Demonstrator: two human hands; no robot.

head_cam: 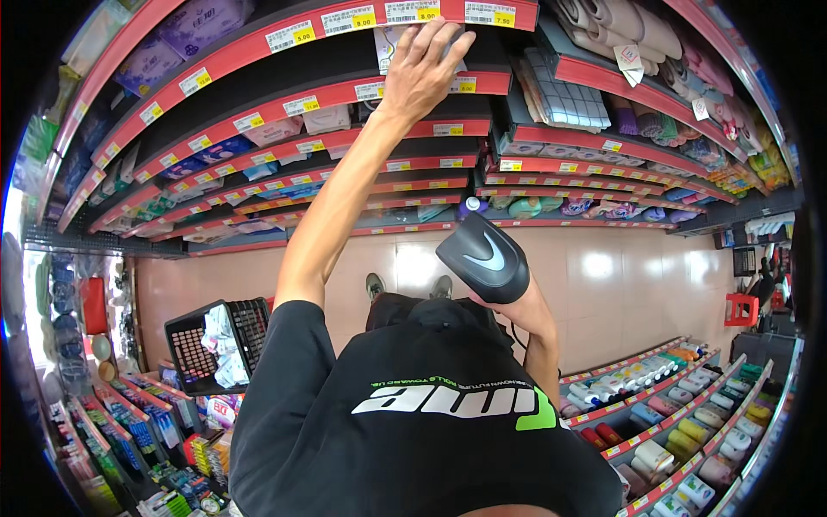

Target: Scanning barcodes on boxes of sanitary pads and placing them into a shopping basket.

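Note:
My left hand (423,71) is stretched up to the shelving in front of me. Its spread fingers lie over a white packet (387,48) with printed lines, which shows on both sides of the hand. The fingertips overlap the price labels on the shelf edge above; whether they grip the packet cannot be made out. Lower down, my right hand (497,307) holds a black handheld barcode scanner (486,258) by its handle. The scanner's dark head, with a light curved mark, hides most of the fingers.
Red-edged shelves (291,103) hold several packets. Folded towels (562,87) lie at the upper right. A black basket (216,346) with white packets stands at my left. Behind me are bottle shelves (665,413) and a toothbrush rack (129,426). A red stool (741,310) stands far right.

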